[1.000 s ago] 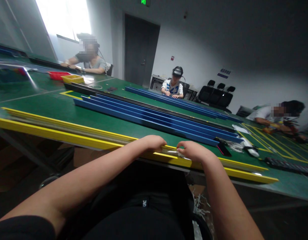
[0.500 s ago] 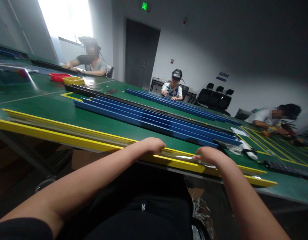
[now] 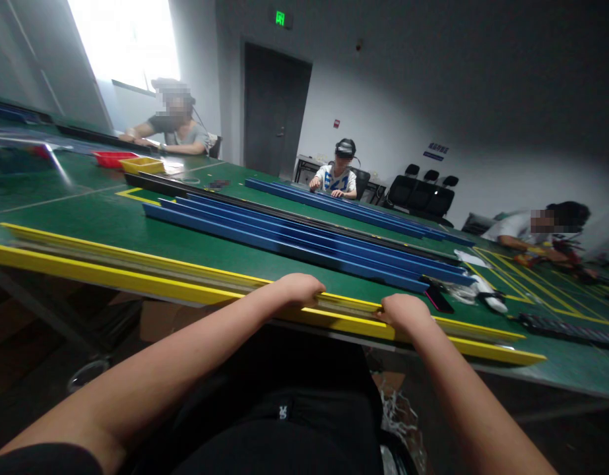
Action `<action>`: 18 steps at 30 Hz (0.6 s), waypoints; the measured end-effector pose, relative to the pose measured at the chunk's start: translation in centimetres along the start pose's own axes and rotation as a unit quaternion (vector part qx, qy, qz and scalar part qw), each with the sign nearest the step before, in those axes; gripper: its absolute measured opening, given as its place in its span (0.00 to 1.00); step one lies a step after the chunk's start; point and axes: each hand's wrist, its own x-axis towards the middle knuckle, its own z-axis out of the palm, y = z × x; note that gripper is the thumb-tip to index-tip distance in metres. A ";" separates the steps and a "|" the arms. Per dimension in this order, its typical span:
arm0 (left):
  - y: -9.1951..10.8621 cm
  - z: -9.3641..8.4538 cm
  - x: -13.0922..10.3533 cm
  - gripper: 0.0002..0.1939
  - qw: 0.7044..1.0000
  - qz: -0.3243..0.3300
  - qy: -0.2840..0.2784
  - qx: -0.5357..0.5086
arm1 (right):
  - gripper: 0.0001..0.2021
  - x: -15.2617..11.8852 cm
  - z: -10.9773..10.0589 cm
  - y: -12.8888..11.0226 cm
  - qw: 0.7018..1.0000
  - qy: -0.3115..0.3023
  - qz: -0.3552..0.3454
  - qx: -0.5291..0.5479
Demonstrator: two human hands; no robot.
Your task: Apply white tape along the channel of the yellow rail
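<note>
A long yellow channel [image 3: 225, 293] with two raised walls runs along the near edge of the green table, tilting down to the right. My left hand [image 3: 304, 289] reaches over its near wall at the middle. Those fingers are curled down into the channel, and their tips are mostly hidden. Further right, my right hand [image 3: 406, 311] is closed over the channel with its fingertips pointing left. What either hand pinches is hidden. A short stretch of the channel's inside shows between the hands.
Beyond the channel lie several blue channels [image 3: 284, 241] and a long black bar [image 3: 225, 203]. A dark phone [image 3: 439, 298] and a white object [image 3: 488, 294] are at right. Red [image 3: 115, 159] and yellow trays [image 3: 142, 165] stand at far left. Three people sit around the table.
My right hand has closed and turned downward onto the channel; before, its fingers were apart above it. My left hand keeps its place. The view has shifted slightly.
</note>
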 end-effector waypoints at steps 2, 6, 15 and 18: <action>0.0 0.1 0.1 0.13 1.000 0.002 -0.002 0.004 | 0.25 0.1 0.0 -0.3 1.000 -0.004 0.010 0.002; -0.1 0.2 0.2 0.13 1.000 0.002 0.002 0.011 | 0.24 0.3 -0.1 -0.6 1.000 -0.008 0.028 0.008; 0.8 -0.3 0.5 0.15 0.999 -0.016 -0.024 0.032 | 0.22 0.8 0.0 -0.9 0.999 -0.013 0.038 0.015; 1.1 -0.5 0.7 0.16 0.998 -0.035 -0.035 0.033 | 0.22 0.8 -0.1 -1.1 0.998 -0.019 0.047 0.024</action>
